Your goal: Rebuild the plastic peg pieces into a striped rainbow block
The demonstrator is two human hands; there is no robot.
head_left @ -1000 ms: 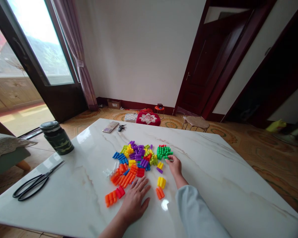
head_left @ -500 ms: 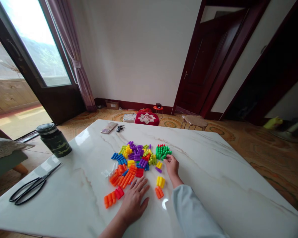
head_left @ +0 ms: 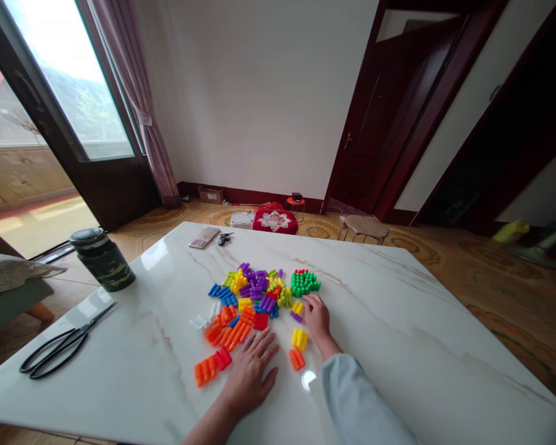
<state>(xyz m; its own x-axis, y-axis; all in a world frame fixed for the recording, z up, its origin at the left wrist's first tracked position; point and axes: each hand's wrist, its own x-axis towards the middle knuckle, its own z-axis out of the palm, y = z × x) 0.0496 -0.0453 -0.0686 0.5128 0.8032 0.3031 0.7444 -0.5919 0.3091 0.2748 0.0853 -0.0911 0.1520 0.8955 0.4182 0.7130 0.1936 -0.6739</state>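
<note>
ok so one big white marble-look table (head_left: 398,321) with one bright pile of plastic pieces (head_left: 254,290) around the middle, too jumbled to count. Off left, one pair of black-handled scissors (head_left: 82,330) and one dark lidded jar (head_left: 106,262)

Two hands: the left hand (head_left: 254,369) is palm down at the pile's near edge, fingers apart, nothing gripped that I can see. The right hand (head_left: 318,316) is the news: compared with half a second ago it's drawn back from the green cluster (head_left: 306,283), so that cluster sits free of the fingers, just right of the pile. Those fingers are bent, can't tell if they're closed on anything

Smaller stuff: one phone (head_left: 204,237), one key bunch (head_left: 223,239), one orange group (head_left: 206,371), one red piece (head_left: 222,358) beside it, one yellow group (head_left: 299,338), one orange piece (head_left: 296,358), one yellow-and-purple piece (head_left: 297,310)
</note>
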